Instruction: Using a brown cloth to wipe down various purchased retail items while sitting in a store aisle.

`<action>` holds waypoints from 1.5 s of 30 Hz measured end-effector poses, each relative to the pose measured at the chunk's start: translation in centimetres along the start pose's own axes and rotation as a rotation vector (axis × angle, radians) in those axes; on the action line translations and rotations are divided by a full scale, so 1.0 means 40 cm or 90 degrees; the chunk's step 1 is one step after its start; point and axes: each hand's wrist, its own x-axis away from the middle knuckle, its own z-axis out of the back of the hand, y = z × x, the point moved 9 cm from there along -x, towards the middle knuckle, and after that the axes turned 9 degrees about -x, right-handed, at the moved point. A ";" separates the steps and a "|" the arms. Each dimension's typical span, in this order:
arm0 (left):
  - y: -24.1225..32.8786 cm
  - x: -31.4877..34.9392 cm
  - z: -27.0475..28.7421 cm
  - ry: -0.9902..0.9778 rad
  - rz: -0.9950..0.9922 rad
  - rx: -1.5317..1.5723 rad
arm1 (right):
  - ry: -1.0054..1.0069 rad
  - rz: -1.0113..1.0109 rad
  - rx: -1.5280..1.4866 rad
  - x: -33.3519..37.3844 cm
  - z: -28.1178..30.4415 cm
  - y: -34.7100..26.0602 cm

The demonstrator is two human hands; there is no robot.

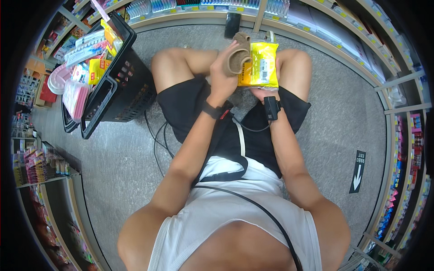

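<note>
My left hand point(221, 77) is closed around a brown fuzzy item point(235, 61) with rounded, tube-like ends; its exact kind I cannot make out. Right beside it, my right hand point(261, 94) grips a yellow plastic packet point(263, 67) from below and behind. The packet has a barcode on its upward face, and most of the right fingers are hidden behind it. Both things are held close together above the floor, between my bent knees. The brown item overlaps the packet's left edge.
A black shopping basket point(131, 90) full of packaged goods stands to my left. On the grey floor ahead lies a flat black object point(233, 25). Stocked shelves point(325, 31) curve around the front and both sides. A cable point(156, 140) runs near my left leg.
</note>
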 end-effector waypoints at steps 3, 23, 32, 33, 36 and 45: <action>0.012 0.004 -0.009 -0.018 -0.024 -0.023 | -0.013 -0.002 0.023 0.009 0.008 -0.013; 0.075 0.036 -0.030 -0.125 -0.076 -0.286 | -0.004 0.014 0.086 0.025 -0.006 0.010; 0.126 0.117 -0.068 -0.391 -0.072 -0.116 | -0.273 -0.222 -0.109 0.035 -0.050 0.015; 0.105 0.104 -0.038 -0.361 -0.005 -0.035 | -0.255 -0.210 -0.130 0.034 -0.062 0.034; 0.040 0.076 0.045 -0.192 0.240 0.083 | 0.003 0.015 0.019 0.029 0.002 -0.004; 0.119 0.065 -0.018 -0.157 -0.122 -0.347 | 0.027 -0.038 -0.051 0.048 -0.002 0.078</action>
